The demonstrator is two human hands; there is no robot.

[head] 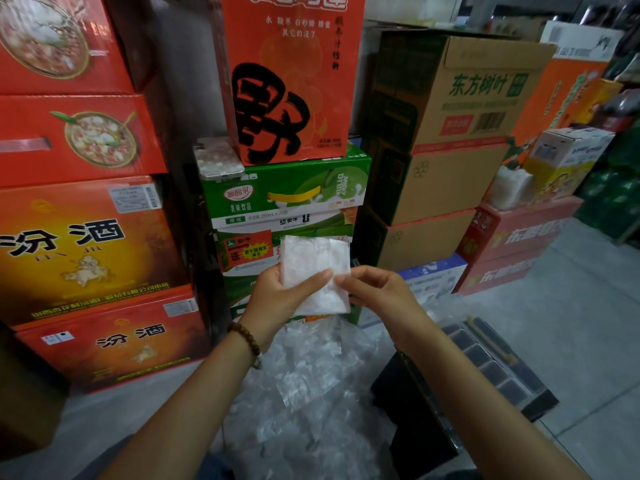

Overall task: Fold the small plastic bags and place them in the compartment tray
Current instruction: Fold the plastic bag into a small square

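While raised over the heap of loose bags [311, 375], gripping the folded plastic bag [313, 265] in the left hand [277, 299], thumb across it, and pinching its edge with fingers of the right hand [377, 292].

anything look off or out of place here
A phone lies at the left corner of the green carton, close to its edge: an odd, slightly risky perch. The loose bags sprawl in a heap, which looks like work stock rather than a spill. The held bag looks intact.
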